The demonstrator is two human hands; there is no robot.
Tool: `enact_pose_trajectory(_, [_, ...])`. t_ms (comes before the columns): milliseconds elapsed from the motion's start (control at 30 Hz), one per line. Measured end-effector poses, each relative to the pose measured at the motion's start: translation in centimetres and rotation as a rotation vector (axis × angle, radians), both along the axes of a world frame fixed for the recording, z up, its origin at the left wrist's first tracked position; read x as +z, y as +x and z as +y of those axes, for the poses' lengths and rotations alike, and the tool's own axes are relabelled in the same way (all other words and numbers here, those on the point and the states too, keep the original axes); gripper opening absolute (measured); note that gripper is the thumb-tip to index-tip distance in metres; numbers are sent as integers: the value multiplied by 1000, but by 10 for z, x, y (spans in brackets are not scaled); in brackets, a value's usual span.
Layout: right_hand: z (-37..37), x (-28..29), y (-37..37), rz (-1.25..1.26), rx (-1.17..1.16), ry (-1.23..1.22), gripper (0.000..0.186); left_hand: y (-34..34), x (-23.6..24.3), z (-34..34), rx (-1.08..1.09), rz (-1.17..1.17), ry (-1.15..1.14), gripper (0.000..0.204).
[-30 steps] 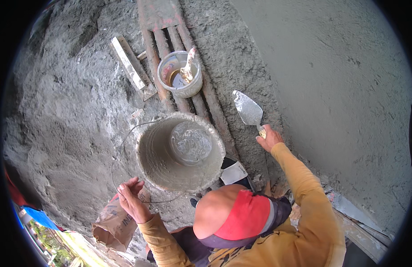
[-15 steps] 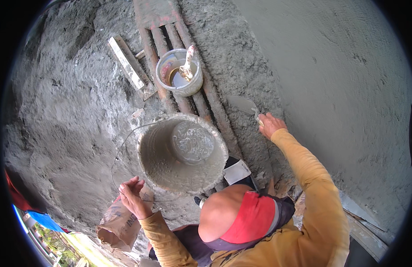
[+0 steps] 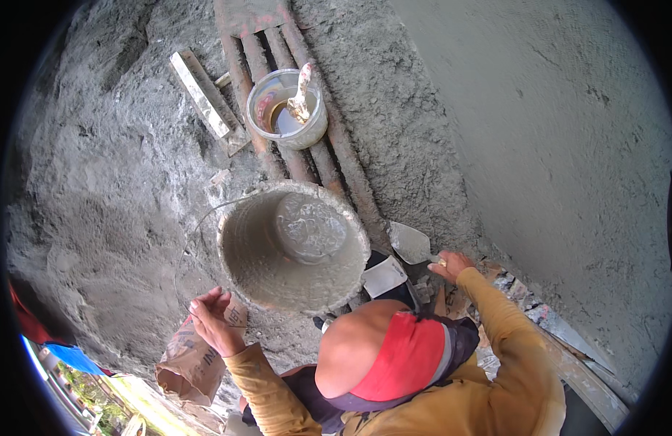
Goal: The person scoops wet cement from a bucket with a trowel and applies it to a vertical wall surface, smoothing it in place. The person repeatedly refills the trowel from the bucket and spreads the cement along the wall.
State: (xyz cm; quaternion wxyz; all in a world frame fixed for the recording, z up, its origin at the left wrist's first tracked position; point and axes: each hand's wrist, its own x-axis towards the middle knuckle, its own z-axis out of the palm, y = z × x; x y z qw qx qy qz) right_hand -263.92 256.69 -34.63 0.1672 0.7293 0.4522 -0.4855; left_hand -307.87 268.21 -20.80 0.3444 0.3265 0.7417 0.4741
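Note:
My left hand (image 3: 216, 320) is curled at the thin wire handle (image 3: 177, 272) of a large cement-caked bucket (image 3: 234, 258), appearing to grip it. The bucket leans with its mouth towards me, and wet grey residue (image 3: 314, 227) coats its bottom. Over on the right, my right hand (image 3: 454, 267) is closed round the handle of a pointed trowel (image 3: 410, 243). Its blade, smeared with grey mortar, lies just right of the bucket, near my bent knee (image 3: 358, 341). Nothing shows heaped on the blade.
Beyond the bucket, a clear tub (image 3: 307, 136) of liquid with a paintbrush (image 3: 300, 98) rests on rusty bars (image 3: 336, 127). A wooden float (image 3: 205, 94) lies to their left. A paper sack (image 3: 194, 363) stands beneath my left hand. Smooth grey plaster (image 3: 554, 123) spreads at right; boards (image 3: 583, 381) lie lower right.
My right hand has drawn the trowel back towards me, from the rough mortar beyond to beside the bucket. My left hand stays by the wire handle. The view has shifted slightly.

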Motion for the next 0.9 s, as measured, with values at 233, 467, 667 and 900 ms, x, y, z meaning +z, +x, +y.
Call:
enact_pose_trajectory(233, [114, -44, 0, 31, -136, 210, 48, 7, 3, 10, -14, 34, -28, 40])
enact_pose_trajectory(467, [203, -79, -20, 30, -303, 431, 54, -1, 0, 6, -28, 41, -57, 42])
enact_pose_trajectory(667, [227, -74, -35, -74, -397, 439, 54, -27, -22, 9, -27, -15, -321, 56])
enact_pose_trajectory(900, [207, -50, -7, -141, -416, 534, 49, -43, -51, 17, 66, -93, -330, 58])
